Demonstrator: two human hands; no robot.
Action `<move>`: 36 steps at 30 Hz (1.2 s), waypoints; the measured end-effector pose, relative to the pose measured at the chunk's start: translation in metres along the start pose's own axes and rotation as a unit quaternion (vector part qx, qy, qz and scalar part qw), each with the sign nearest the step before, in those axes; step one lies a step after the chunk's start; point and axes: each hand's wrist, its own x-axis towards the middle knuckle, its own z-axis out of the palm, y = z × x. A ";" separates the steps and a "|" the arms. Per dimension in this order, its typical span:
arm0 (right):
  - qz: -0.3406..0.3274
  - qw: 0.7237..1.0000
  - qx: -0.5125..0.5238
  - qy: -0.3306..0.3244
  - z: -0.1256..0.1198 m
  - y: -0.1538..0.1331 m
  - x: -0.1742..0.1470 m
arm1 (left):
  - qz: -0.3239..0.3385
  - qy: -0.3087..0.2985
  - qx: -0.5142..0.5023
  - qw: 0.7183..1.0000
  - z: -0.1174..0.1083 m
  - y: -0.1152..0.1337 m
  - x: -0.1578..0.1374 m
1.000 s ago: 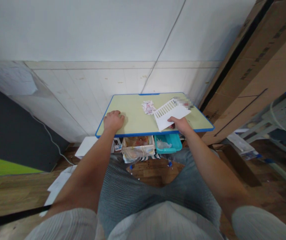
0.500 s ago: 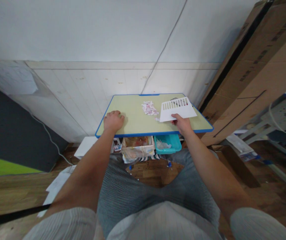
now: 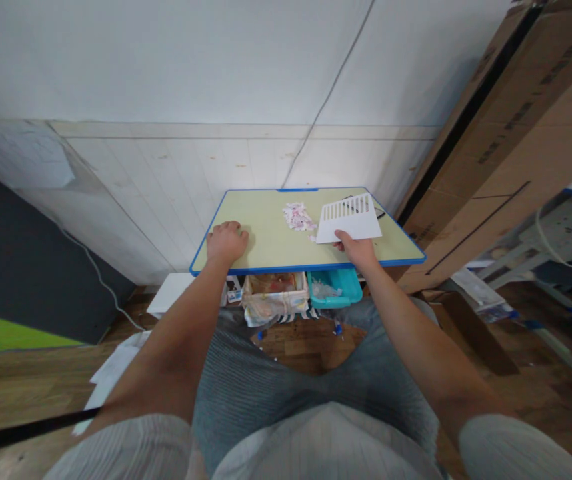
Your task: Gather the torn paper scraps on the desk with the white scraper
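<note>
My right hand (image 3: 357, 249) pinches the lower edge of a white sheet of paper (image 3: 339, 232), thumb on top. A row of slots is cut through the sheet's upper part, and the yellowish table top shows through them. To the left of the sheet lies a pile of small pinkish-white paper scraps (image 3: 297, 216). Part of a dark thin object (image 3: 380, 213) sticks out behind the sheet; its kind is hidden. My left hand (image 3: 228, 241) rests palm down on the table's left side, fingers slightly bent and apart, holding nothing.
The small table (image 3: 266, 240) has a blue rim and stands against a white wall. Under its front edge are a cloth-lined basket (image 3: 279, 308) and a teal bin (image 3: 349, 290) with whitish scraps. Tall cardboard boxes (image 3: 511, 153) lean at the right.
The slotted paper and my right hand have shifted a little to the left, and the sheet's tilt has changed, uncovering more of the dark object. My left hand stays put.
</note>
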 end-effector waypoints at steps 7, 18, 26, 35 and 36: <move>-0.003 1.000 0.001 -0.001 0.000 0.000 0.000 | 0.001 -0.006 0.000 1.000 0.000 -0.001 0.001; 0.033 0.998 0.030 0.054 -0.001 0.001 0.001 | 0.001 -0.004 0.002 1.000 0.002 -0.001 0.001; 0.028 0.996 0.056 0.059 -0.012 -0.001 0.020 | 0.000 -0.005 -0.006 1.000 0.002 0.001 0.000; -0.094 0.972 -0.192 -0.098 -0.018 -0.046 0.036 | -0.001 -0.006 -0.013 1.000 0.001 0.001 0.000; -0.095 0.965 -0.219 -0.112 -0.017 -0.049 0.035 | 0.000 -0.007 -0.016 1.000 0.001 0.001 -0.001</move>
